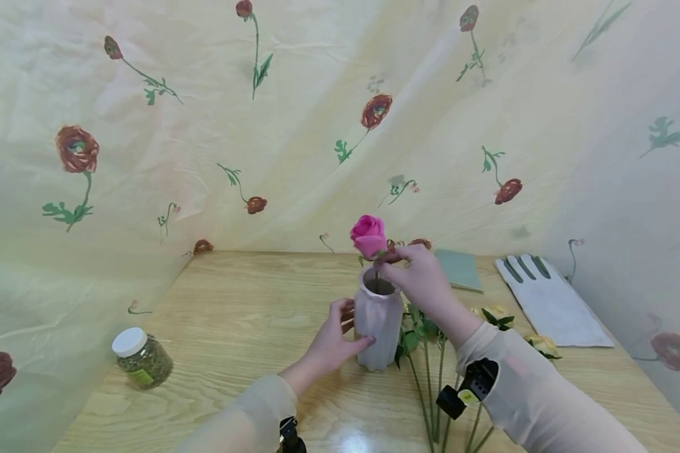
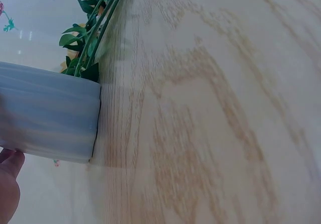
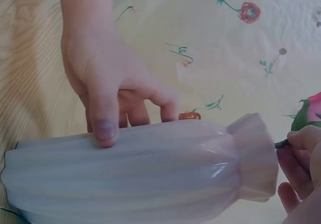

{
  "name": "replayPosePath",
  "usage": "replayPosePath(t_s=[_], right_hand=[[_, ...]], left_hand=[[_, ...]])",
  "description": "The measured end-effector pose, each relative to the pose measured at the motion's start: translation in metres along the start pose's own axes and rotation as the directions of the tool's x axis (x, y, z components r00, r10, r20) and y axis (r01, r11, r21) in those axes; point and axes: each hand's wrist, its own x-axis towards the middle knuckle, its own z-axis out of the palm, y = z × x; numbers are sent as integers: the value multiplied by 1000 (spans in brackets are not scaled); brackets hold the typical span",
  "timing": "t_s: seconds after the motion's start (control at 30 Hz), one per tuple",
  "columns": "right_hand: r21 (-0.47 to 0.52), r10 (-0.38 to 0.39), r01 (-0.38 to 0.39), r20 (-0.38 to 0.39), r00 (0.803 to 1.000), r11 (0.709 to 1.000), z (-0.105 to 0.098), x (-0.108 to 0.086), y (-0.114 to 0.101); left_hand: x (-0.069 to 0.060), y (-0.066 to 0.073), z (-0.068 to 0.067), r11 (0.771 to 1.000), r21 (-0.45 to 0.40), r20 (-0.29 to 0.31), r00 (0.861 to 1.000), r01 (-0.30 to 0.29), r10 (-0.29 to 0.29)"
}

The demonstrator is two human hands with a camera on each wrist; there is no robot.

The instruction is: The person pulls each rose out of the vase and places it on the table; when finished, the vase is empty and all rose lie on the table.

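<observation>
A white ribbed vase (image 1: pixel 378 327) stands upright on the wooden table. My left hand (image 1: pixel 328 343) grips its left side, thumb on the front and fingers round behind. In the right wrist view the same left hand (image 3: pixel 108 78) is on the vase body (image 3: pixel 150 174). My right hand (image 1: pixel 422 277) pinches the stem of a pink rose (image 1: pixel 368 236) just under the bloom, above the vase mouth. The stem's lower part goes down into the vase opening, and its end is hidden inside. Only a little of the left hand (image 2: pixel 10 179) shows in the left wrist view.
Several long-stemmed flowers (image 1: pixel 430 384) lie right of the vase, partly under my right forearm. A lidded jar (image 1: pixel 147 362) stands at the left. A green sheet (image 1: pixel 459 269) and a white glove (image 1: pixel 561 308) lie at the back right. Flower-patterned cloth (image 1: pixel 294 126) hangs behind the table.
</observation>
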Motion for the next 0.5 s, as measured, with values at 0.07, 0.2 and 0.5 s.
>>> replayPosePath(t_s=[0.07, 0.2, 0.5], right_hand=[[78, 52, -52, 3, 999, 996, -5, 0, 0], [237, 144, -137, -12, 990, 962, -14, -1, -2], [543, 143, -74, -86, 986, 836, -30, -2, -6]], left_hand=[[0, -1, 0, 1000, 0, -2, 1000, -2, 2], [-1, 0, 1, 1000, -1, -5, 1000, 8, -8], [0, 1, 1, 1000, -13, -9, 1000, 2, -2]])
